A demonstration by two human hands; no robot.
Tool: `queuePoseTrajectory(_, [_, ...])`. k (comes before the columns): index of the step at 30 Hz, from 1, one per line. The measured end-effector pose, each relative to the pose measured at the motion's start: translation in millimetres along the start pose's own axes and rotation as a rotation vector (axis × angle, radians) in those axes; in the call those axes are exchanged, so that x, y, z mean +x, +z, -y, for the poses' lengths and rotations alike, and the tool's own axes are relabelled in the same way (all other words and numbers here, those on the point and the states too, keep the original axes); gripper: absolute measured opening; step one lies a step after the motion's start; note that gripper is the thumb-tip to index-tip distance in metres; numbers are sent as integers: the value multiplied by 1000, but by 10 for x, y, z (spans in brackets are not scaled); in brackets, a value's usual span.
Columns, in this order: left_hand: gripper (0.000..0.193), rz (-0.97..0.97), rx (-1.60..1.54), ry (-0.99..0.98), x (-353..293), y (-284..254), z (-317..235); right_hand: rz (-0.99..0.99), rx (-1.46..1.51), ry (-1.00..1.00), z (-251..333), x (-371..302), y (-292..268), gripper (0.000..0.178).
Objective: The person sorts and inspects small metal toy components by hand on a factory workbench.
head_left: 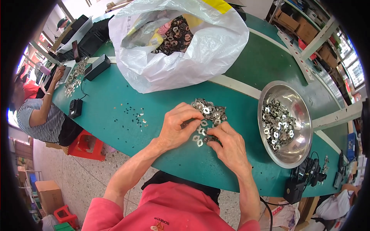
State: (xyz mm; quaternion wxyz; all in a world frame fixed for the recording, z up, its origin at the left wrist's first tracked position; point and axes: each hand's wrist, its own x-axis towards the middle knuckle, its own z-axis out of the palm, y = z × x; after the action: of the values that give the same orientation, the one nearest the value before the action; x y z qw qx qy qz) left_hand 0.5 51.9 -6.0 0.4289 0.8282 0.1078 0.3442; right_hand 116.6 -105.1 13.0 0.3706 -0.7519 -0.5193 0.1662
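Note:
A pile of small flat silver metal pieces with cut-out middles (210, 109) lies on the green table in front of me. Several more loose pieces (199, 141) are spread just below it, between my hands. My left hand (178, 125) comes in from the left, its fingers curled and pinched together at a small metal piece by the pile's lower edge. From the right, my right hand (230, 148) reaches in with thumb and forefinger closed round another small metal piece. The fingertips partly cover what each one grips.
A steel bowl (304, 144) of similar pieces stands at the right. A big white woven sack (154, 75) of parts sits behind the pile. Small black bits (129, 116) lie scattered left; black devices (98, 68) stand farther off. A co-worker (38, 115) sits far left.

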Motion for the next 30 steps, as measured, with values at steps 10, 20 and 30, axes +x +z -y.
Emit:
queuePoseTrajectory(10, [28,215,82,301,-12,83,-22,-43,121,73,-47,37,7,10])
queuePoseTrajectory(20, [21,201,-96,133,0,30,-52,-37,478,184,-21,45,-56,19])
queuePoseTrajectory(30, [11,47,-611,-398,25,-86,-38,21,-73,30,-45,-4,20,19])
